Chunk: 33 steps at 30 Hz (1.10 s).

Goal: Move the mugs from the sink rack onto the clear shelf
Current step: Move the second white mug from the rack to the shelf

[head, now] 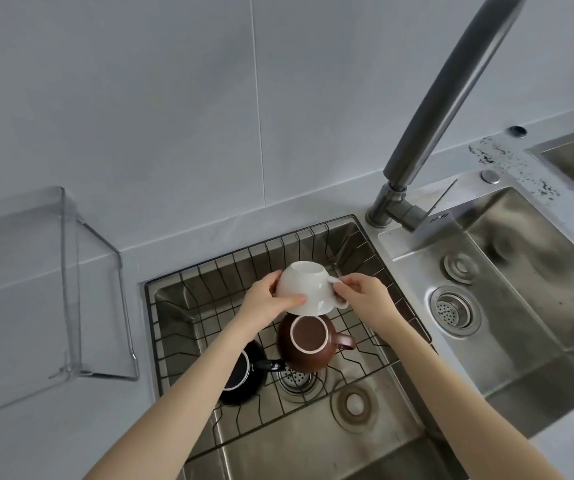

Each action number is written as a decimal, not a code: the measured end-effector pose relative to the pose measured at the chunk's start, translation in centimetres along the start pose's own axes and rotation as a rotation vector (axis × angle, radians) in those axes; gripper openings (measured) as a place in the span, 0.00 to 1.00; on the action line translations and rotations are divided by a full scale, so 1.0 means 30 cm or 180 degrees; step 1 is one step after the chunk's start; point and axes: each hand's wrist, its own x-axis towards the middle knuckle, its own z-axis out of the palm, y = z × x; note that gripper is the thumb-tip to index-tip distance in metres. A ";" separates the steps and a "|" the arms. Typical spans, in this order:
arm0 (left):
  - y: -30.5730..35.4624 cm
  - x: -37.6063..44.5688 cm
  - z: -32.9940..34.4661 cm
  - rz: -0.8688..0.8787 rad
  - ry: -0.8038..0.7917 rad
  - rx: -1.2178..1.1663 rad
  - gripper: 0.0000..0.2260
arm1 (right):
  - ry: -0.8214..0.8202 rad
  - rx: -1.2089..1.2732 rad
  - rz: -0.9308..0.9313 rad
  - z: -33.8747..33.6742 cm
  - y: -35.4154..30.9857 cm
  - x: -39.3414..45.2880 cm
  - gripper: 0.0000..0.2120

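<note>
Nearest the camera, two bare forearms reach in over the front edge of the steel sink (pixel 313 441). Under the left forearm a black mug (pixel 244 375) lies partly hidden in the wire rack (pixel 358 368), its handle pointing right toward the brown mug (pixel 308 342), which sits base-up just beside it with its handle also to the right and a pale ring around its foot.

Just above the brown mug, the white mug (pixel 304 289) is held clear of the rack, upside down with its base tilted up and away; its handle sticks out to the right, so its long axis runs left to right. It is plain glossy white, rounded and wide at the rim. The left hand (pixel 268 299) is clamped on the mug's left wall, thumb across the near side; the right hand (pixel 361 292) pinches the handle.

The rack's far wall rises behind the mug. To the left, on the grey counter (pixel 19 445), the clear shelf (pixel 71 271) stands bare. To the right the tap (pixel 451 98) arches overhead, with a second basin (pixel 520 306) beyond.
</note>
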 end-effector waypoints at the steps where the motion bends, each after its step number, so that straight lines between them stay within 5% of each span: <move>1: 0.000 -0.001 0.000 0.0019 0.0019 -0.0005 0.32 | 0.0014 0.0003 -0.0012 0.001 -0.003 -0.001 0.09; 15: 0.148 -0.174 -0.167 0.0614 0.0522 -0.0142 0.27 | -0.0196 0.0042 -0.0694 -0.049 -0.262 -0.082 0.05; 23: 0.296 -0.435 -0.366 0.1351 0.1497 -0.0113 0.17 | -0.0398 0.0326 -0.1426 -0.024 -0.601 -0.212 0.05; 33: 0.252 -0.677 -0.679 0.1580 0.2290 -0.0280 0.20 | -0.0822 0.0293 -0.2064 0.215 -0.905 -0.330 0.06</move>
